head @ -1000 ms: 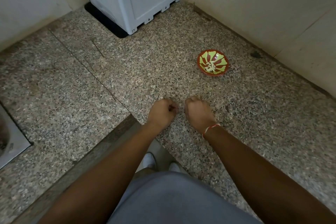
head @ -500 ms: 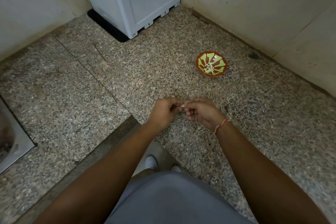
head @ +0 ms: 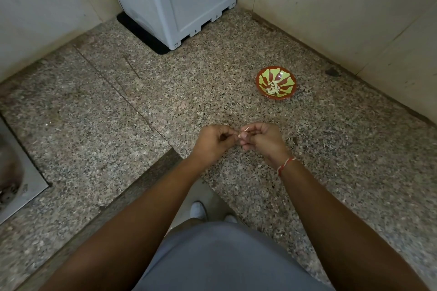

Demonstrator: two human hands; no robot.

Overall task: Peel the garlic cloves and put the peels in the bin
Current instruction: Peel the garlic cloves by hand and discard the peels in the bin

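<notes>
- The garlic clove (head: pixel 240 136) is a small pale piece held between the two hands, above the granite counter (head: pixel 212 82) and on the near side of the bowl; a thin strip of peel stands up from it.
- The left hand (head: pixel 214 140) has its fingers curled and pinches the clove from the left side.
- The right hand (head: pixel 261 139) is also curled and pinches the clove from the right side; the two hands meet at the fingertips. A red and white thread (head: pixel 286 166) is tied around the right wrist.
- The bowl (head: pixel 276 82), red with green pattern, stands on the counter beyond the right hand, well apart from it. Some pale pieces lie in its middle; I cannot tell if they are cloves or peels.
- To the right of the bowl and behind it, the counter ends at the wall (head: pixel 343 19).
- To the far left of the bowl, a grey plastic box (head: pixel 179 0) stands in the corner on a dark mat.
- Between the bowl and the hands there is bare counter surface.
- On the near-left side of the bowl the counter edge makes an inner corner, just under the left wrist; below it the floor and white shoes (head: pixel 198 210) are visible.
- Far to the left of the bowl, a metal sink (head: pixel 14 172) is partly in view at the frame edge.
</notes>
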